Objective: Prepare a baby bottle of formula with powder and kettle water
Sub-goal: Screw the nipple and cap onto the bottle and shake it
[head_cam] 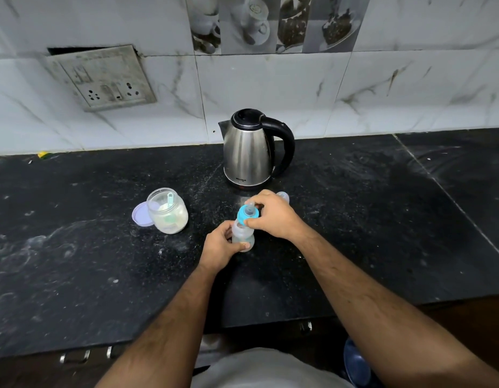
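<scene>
A clear baby bottle [242, 233] stands on the black counter [102, 261] in the middle of the view. My left hand [221, 247] grips its body from the left. My right hand [273, 215] grips the blue collar with the teat [247, 212] on top of the bottle. Behind them stands a steel kettle [249, 152] with a black lid and handle, its lid down. To the left is an open clear jar of white powder [168, 211] with a pale green scoop standing in it.
The jar's purple lid [140, 218] lies flat against the jar's left side. A clear bottle cap [283, 196] peeks out behind my right hand. A wall socket panel [102, 79] sits on the tiled wall at the upper left. The counter's front edge runs below my forearms.
</scene>
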Demonstrator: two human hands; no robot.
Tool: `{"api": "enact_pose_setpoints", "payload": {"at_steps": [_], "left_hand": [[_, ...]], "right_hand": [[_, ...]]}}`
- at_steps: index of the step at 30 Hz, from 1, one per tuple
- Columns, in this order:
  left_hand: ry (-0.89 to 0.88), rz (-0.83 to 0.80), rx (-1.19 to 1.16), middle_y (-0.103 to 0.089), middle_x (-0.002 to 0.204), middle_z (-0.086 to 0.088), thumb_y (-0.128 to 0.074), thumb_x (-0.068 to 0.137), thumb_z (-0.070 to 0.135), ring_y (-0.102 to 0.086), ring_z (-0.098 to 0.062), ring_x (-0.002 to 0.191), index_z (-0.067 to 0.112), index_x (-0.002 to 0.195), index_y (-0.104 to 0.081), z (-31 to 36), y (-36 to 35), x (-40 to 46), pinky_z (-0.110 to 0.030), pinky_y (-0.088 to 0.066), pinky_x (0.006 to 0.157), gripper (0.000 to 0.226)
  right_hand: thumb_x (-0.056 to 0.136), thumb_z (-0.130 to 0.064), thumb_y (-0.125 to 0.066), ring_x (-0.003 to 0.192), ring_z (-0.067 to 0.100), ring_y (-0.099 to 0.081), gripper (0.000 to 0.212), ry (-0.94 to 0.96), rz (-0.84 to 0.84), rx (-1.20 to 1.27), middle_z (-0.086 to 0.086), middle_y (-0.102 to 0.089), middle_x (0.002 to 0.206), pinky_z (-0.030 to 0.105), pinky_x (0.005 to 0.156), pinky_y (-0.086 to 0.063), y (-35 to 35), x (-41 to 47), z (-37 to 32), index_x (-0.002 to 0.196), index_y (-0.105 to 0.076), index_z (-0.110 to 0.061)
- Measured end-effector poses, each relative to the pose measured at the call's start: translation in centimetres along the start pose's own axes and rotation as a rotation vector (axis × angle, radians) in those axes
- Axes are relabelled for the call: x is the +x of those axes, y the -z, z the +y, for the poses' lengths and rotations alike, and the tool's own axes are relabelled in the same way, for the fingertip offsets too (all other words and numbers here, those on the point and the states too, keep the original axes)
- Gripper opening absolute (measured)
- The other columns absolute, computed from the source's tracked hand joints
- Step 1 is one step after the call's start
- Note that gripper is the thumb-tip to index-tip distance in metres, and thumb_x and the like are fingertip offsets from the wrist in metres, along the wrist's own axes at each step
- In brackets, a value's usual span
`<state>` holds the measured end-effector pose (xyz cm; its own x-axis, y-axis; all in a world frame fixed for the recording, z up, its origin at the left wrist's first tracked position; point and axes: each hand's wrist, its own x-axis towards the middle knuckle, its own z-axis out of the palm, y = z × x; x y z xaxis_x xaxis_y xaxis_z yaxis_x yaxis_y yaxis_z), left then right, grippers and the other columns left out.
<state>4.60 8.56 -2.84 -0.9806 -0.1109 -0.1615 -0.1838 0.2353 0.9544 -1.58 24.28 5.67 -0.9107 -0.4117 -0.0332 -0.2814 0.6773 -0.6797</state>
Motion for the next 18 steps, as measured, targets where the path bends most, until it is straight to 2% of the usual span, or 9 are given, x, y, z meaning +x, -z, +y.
{"api": "enact_pose_setpoints", "payload": {"at_steps": [4,6,13,18], "left_hand": [[-0.007,0.001,0.026,-0.072,0.103,0.007,-0.084,0.069,0.001,-0.066,0.001,0.094,0.016,0.107,-0.065,-0.2,0.1,0.1,-0.009,-0.048,0.081,0.046],[-0.008,0.002,0.032,-0.072,0.102,0.008,-0.084,0.069,0.003,-0.066,-0.002,0.096,0.017,0.107,-0.065,-0.2,0.1,0.1,-0.008,-0.048,0.081,0.045],[-0.008,-0.006,0.039,-0.072,0.103,0.008,-0.085,0.069,0.004,-0.066,-0.001,0.096,0.017,0.109,-0.065,0.0,0.2,0.0,-0.008,-0.048,0.079,0.047],[-0.010,-0.012,0.051,-0.073,0.103,0.008,-0.085,0.069,0.006,-0.066,0.000,0.097,0.018,0.110,-0.066,0.0,0.3,-0.1,-0.007,-0.048,0.079,0.047]], "right_hand": [[0.074,-0.024,-0.078,0.089,0.009,-0.059,0.038,0.036,-0.051,-0.051,-0.004,-0.057,0.110,0.027,0.083,-0.050,-0.3,0.1,-1.1,0.111,-0.071,-0.019],[0.075,-0.024,-0.077,0.094,0.013,-0.060,0.038,0.046,-0.076,-0.098,-0.005,-0.056,0.109,0.028,0.085,-0.051,-0.3,0.0,-1.4,0.112,-0.071,-0.018],[0.079,-0.027,-0.073,0.097,0.016,-0.061,0.039,0.005,-0.143,-0.228,-0.004,-0.055,0.115,0.039,0.083,-0.055,-0.8,-0.5,-1.5,0.116,-0.068,-0.020],[0.075,-0.026,-0.072,0.088,0.017,-0.062,0.019,-0.002,-0.185,-0.308,-0.005,-0.052,0.102,0.039,0.075,-0.057,-0.9,0.0,-2.4,0.092,-0.067,-0.021]]}}
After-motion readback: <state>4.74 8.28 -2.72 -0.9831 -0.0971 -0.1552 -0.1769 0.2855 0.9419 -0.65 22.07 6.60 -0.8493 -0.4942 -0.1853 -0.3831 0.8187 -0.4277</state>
